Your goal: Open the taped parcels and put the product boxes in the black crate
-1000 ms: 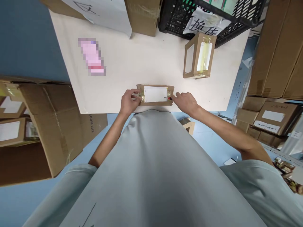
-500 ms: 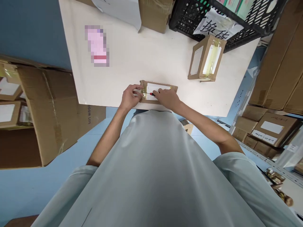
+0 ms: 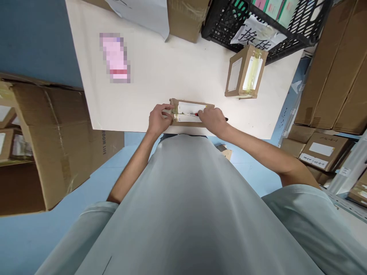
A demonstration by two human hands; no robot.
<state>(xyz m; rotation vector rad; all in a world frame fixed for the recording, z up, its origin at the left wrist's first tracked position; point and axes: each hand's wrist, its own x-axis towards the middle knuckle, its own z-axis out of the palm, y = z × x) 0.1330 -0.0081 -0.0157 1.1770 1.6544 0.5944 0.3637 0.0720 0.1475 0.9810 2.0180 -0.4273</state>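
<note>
So the small, flat brown cardboard box with the white label (image 3: 186,119) sits right by the near edge of the pale cream tabletop (image 3: 160,80), long side running along that edge. The left hand (image 3: 159,119) has its thumb and a finger on the box's taped left end, with a gap between them; can't tell how hard they press. The right hand (image 3: 213,119) is curled around a slim red-and-black tool (image 3: 196,114), over the box's right end. Its thin tip points left across the label, and its black end pokes out past the hand.

Room-wise, a wide strip of tabletop runs from the box's far side up to the black plastic crate (image 3: 218,32) and the bigger brown box (image 3: 186,23) at the back. Off to the right, the taller carton with yellowish tape (image 3: 236,76) stands just in front of the crate, well apart from the right hand. A blurred pink item (image 3: 115,57) lies far left, and the large open cardboard box (image 3: 64,141) is beyond the table's left edge. Both forearms cross the near edge.
</note>
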